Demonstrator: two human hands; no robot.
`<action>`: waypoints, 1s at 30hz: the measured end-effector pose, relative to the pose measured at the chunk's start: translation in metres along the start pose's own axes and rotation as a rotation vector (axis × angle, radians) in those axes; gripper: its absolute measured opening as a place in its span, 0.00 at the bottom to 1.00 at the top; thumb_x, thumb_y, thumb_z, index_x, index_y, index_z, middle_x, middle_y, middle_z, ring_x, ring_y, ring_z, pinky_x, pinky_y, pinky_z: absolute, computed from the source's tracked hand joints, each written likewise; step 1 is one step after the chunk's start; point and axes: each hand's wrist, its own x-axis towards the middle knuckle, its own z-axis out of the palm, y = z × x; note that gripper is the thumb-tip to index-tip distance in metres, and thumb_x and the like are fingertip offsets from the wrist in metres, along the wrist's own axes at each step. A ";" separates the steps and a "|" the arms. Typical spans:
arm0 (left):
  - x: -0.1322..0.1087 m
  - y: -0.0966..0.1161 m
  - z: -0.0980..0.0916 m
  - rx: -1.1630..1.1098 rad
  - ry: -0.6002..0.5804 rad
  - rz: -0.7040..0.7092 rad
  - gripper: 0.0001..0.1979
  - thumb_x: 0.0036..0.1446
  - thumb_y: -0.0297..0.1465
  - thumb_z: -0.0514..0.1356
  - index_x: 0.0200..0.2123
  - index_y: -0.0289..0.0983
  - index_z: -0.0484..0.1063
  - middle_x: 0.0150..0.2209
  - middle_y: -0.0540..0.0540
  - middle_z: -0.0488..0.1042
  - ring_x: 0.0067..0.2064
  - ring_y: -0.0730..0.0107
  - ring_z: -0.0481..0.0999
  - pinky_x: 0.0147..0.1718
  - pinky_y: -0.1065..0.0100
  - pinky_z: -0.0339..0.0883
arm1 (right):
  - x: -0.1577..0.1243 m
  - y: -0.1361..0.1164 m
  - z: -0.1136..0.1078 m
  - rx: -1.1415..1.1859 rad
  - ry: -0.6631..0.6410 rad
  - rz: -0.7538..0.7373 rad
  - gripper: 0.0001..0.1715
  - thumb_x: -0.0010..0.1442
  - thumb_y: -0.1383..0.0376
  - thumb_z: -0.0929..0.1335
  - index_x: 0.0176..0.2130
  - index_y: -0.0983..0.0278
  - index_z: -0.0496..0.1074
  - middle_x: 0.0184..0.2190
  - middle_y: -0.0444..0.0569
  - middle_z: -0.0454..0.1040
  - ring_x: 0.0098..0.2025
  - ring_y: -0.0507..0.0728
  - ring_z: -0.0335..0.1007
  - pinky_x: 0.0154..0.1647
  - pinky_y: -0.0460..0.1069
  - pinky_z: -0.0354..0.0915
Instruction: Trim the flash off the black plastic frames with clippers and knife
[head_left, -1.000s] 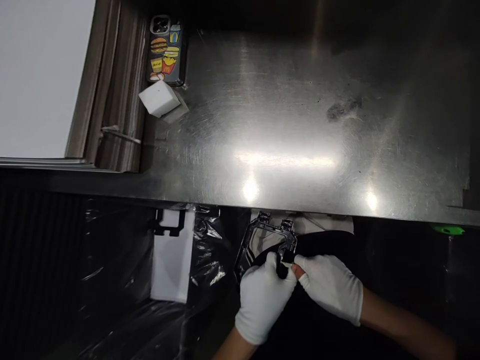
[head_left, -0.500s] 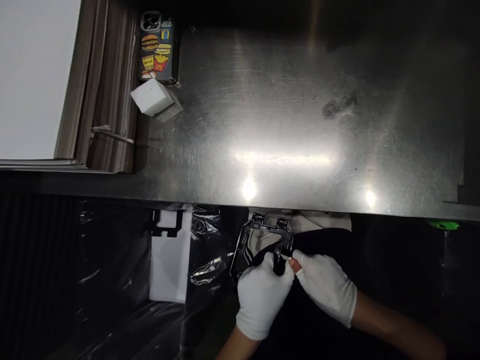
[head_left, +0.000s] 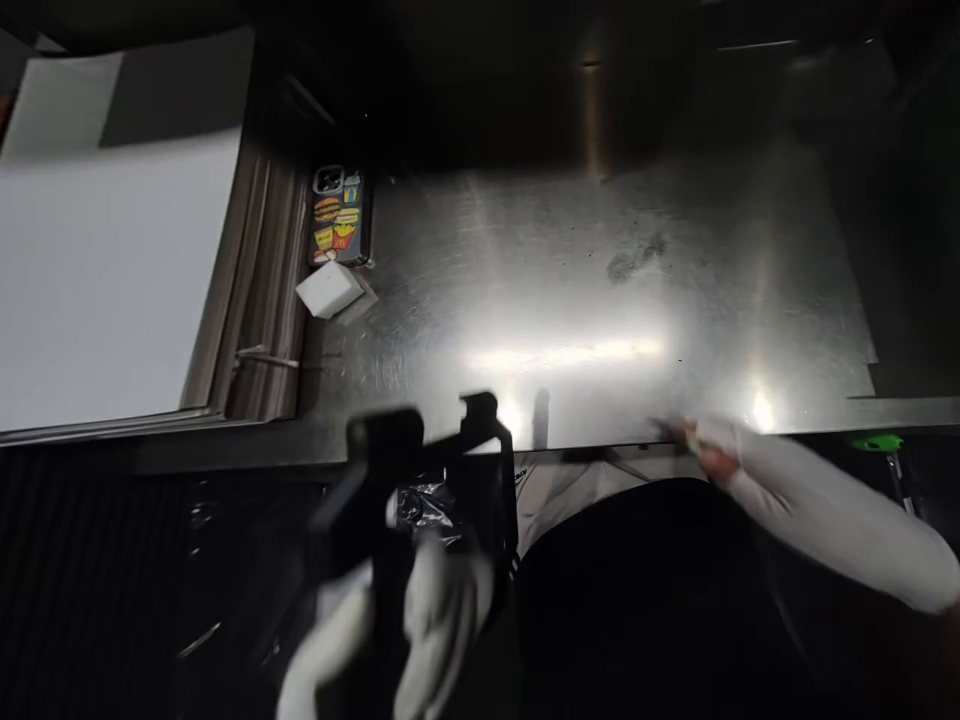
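Observation:
My left hand, in a white glove and smeared by motion, is closed on a black frame with an open middle. The frame is raised and tilted in front of the bench edge at lower centre. To the right, my right hand is gloved in white, with bare fingertip skin showing. It pinches a small thin pointed tool at the front edge of the metal bench. The tool is too blurred to name its kind, and it is apart from the frame.
At left, a stack of large sheets stands on the bench. Beside it lie a phone in a food-sticker case and a small white block. A green-handled tool hangs near the right front edge. Dark plastic covers the lower left.
My hands have parted. The left has lifted the black frame up and leftward; the right has moved right, off the frame, with the small tool. The camera view has shifted upward.

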 end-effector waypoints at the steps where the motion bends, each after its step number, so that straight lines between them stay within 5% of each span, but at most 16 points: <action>1: 0.029 0.006 0.004 -0.045 0.050 -0.039 0.22 0.77 0.47 0.49 0.42 0.37 0.73 0.16 0.52 0.48 0.19 0.72 0.54 0.21 0.72 0.50 | 0.018 -0.010 -0.004 -0.117 0.136 0.009 0.18 0.88 0.57 0.62 0.47 0.64 0.72 0.35 0.49 0.70 0.29 0.61 0.69 0.26 0.52 0.65; 3: 0.086 0.013 0.009 0.040 0.139 0.030 0.19 0.72 0.43 0.58 0.34 0.34 0.72 0.14 0.54 0.48 0.15 0.75 0.55 0.25 0.70 0.56 | 0.057 -0.029 -0.005 -0.223 0.258 0.032 0.14 0.81 0.76 0.68 0.40 0.67 0.68 0.36 0.49 0.70 0.24 0.56 0.66 0.20 0.50 0.58; 4: 0.111 0.015 0.011 0.083 0.178 0.000 0.17 0.70 0.41 0.61 0.33 0.33 0.72 0.14 0.54 0.50 0.14 0.76 0.54 0.24 0.69 0.55 | 0.075 -0.037 -0.002 -0.305 0.187 -0.004 0.12 0.79 0.81 0.69 0.43 0.68 0.70 0.36 0.47 0.71 0.26 0.56 0.68 0.22 0.49 0.63; 6: 0.145 0.016 0.014 0.124 0.226 -0.049 0.16 0.66 0.40 0.65 0.32 0.33 0.71 0.14 0.54 0.52 0.14 0.75 0.55 0.21 0.68 0.51 | 0.100 -0.049 0.011 -0.508 0.075 -0.139 0.05 0.82 0.77 0.70 0.53 0.69 0.72 0.29 0.42 0.67 0.25 0.57 0.67 0.21 0.49 0.61; 8: 0.158 0.016 0.015 0.137 0.245 -0.098 0.16 0.64 0.41 0.66 0.32 0.34 0.71 0.14 0.53 0.54 0.14 0.74 0.55 0.20 0.68 0.48 | 0.108 -0.055 0.030 -0.727 -0.005 -0.235 0.12 0.81 0.72 0.74 0.60 0.70 0.72 0.35 0.46 0.66 0.26 0.57 0.64 0.20 0.51 0.59; 10: 0.158 0.015 0.015 0.172 0.271 -0.126 0.17 0.66 0.42 0.65 0.32 0.35 0.70 0.14 0.53 0.53 0.14 0.74 0.55 0.21 0.68 0.48 | 0.104 -0.057 0.050 -0.837 -0.044 -0.309 0.23 0.81 0.68 0.74 0.68 0.74 0.68 0.42 0.51 0.65 0.31 0.59 0.64 0.21 0.54 0.63; 14: 0.149 0.015 0.018 0.202 0.296 -0.160 0.17 0.69 0.43 0.61 0.33 0.35 0.71 0.15 0.52 0.53 0.16 0.75 0.56 0.22 0.69 0.50 | 0.093 -0.055 0.067 -0.840 0.015 -0.317 0.15 0.84 0.69 0.66 0.64 0.76 0.69 0.42 0.54 0.61 0.38 0.64 0.64 0.32 0.56 0.72; 22: 0.153 0.015 0.027 0.197 0.352 -0.182 0.18 0.68 0.43 0.61 0.32 0.36 0.71 0.15 0.51 0.52 0.17 0.74 0.54 0.20 0.73 0.53 | 0.102 -0.056 0.057 -0.859 -0.012 -0.338 0.12 0.79 0.73 0.67 0.59 0.75 0.71 0.41 0.54 0.61 0.34 0.62 0.64 0.29 0.54 0.71; 30: 0.156 0.016 0.027 0.190 0.355 -0.193 0.18 0.67 0.43 0.62 0.31 0.36 0.70 0.15 0.50 0.52 0.17 0.73 0.54 0.20 0.71 0.48 | 0.127 -0.060 0.031 -0.946 0.001 -0.169 0.31 0.77 0.78 0.66 0.74 0.73 0.63 0.40 0.51 0.61 0.28 0.59 0.60 0.21 0.51 0.63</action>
